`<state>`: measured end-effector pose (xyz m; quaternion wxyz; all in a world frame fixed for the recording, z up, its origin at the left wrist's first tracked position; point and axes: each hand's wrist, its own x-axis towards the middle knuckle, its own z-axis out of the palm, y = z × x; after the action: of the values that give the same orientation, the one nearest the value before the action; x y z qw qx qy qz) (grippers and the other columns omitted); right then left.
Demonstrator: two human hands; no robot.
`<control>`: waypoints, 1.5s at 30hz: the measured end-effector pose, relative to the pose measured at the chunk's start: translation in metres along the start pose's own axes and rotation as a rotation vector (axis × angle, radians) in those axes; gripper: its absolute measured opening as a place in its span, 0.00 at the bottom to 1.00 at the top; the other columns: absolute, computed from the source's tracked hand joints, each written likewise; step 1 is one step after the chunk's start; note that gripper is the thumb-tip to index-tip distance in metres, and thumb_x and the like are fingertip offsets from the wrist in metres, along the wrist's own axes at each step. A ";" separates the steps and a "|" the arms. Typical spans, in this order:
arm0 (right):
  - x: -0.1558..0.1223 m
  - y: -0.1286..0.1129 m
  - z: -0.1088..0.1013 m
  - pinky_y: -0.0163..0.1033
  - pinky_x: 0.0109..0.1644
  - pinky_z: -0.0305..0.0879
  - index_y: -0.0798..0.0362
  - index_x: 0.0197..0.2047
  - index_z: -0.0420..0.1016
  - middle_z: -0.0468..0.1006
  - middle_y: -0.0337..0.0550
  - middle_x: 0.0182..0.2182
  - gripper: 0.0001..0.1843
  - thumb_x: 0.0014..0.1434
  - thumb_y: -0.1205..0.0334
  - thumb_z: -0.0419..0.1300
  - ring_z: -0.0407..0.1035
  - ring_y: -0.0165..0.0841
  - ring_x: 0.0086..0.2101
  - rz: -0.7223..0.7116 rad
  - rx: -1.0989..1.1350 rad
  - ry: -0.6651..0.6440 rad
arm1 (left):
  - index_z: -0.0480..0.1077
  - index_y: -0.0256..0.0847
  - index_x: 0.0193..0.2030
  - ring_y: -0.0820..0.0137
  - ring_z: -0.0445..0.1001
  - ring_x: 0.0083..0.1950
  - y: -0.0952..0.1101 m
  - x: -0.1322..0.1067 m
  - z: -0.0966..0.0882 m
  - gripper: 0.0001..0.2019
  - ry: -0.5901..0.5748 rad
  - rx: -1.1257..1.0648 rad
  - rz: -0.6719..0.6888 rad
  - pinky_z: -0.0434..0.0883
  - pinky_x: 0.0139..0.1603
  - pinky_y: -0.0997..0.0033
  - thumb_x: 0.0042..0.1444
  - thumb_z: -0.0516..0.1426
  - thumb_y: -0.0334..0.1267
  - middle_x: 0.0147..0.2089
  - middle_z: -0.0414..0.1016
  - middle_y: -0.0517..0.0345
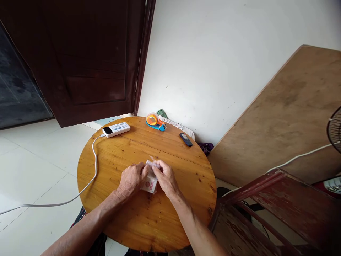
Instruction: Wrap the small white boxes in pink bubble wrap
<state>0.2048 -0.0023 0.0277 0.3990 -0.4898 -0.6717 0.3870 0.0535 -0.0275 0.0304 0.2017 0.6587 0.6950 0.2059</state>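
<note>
Over the middle of the round wooden table (170, 217), both of my hands are closed on a small white box with red print (149, 185), wrapped in clear plastic that looks like bubble wrap. My left hand (132, 177) grips its left side, thumb along the top. My right hand (165, 177) pinches the bunched wrap at the far right end with thumb and fingers. A thin clear strip of film or tape sticks out beyond the fingertips. Some of the wrap is hidden by my fingers.
An orange and blue tape dispenser (156, 121) stands at the table's far edge. Left of it lies a white device (116, 129) with a white cable (95, 160) running off the table. A dark small phone-like device (185, 139) lies far right. A worn red wooden frame (255, 199) stands right.
</note>
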 end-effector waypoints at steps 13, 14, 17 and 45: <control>0.005 0.007 0.002 0.35 0.37 0.64 0.51 0.34 0.73 0.77 0.39 0.30 0.11 0.60 0.53 0.54 0.69 0.34 0.31 -0.046 -0.075 0.026 | 0.68 0.39 0.52 0.61 0.74 0.50 -0.020 -0.008 0.007 0.18 0.210 -0.365 0.177 0.71 0.49 0.64 0.58 0.54 0.44 0.48 0.74 0.48; 0.007 0.007 0.001 0.35 0.37 0.64 0.51 0.34 0.73 0.76 0.39 0.29 0.12 0.60 0.52 0.55 0.69 0.34 0.31 -0.031 -0.055 0.018 | 0.68 0.39 0.52 0.60 0.73 0.51 -0.022 -0.009 0.010 0.18 0.230 -0.365 0.239 0.72 0.51 0.62 0.56 0.56 0.44 0.50 0.72 0.48; 0.011 0.007 -0.001 0.35 0.35 0.61 0.52 0.32 0.73 0.73 0.37 0.27 0.15 0.60 0.49 0.56 0.66 0.33 0.30 -0.007 -0.006 0.001 | 0.69 0.43 0.53 0.59 0.72 0.52 -0.026 -0.011 0.017 0.19 0.211 -0.342 0.383 0.72 0.52 0.59 0.55 0.58 0.45 0.52 0.69 0.49; -0.005 0.012 0.004 0.36 0.40 0.62 0.51 0.38 0.72 0.77 0.43 0.32 0.12 0.68 0.63 0.49 0.70 0.35 0.33 -0.470 -0.362 0.122 | 0.70 0.43 0.50 0.66 0.74 0.39 -0.024 -0.006 0.023 0.14 0.186 -0.397 0.259 0.75 0.41 0.63 0.59 0.57 0.45 0.46 0.71 0.52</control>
<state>0.2062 -0.0049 0.0143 0.4234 -0.4067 -0.7994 0.1279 0.0469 -0.0339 -0.0023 0.2342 0.6677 0.5664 0.4225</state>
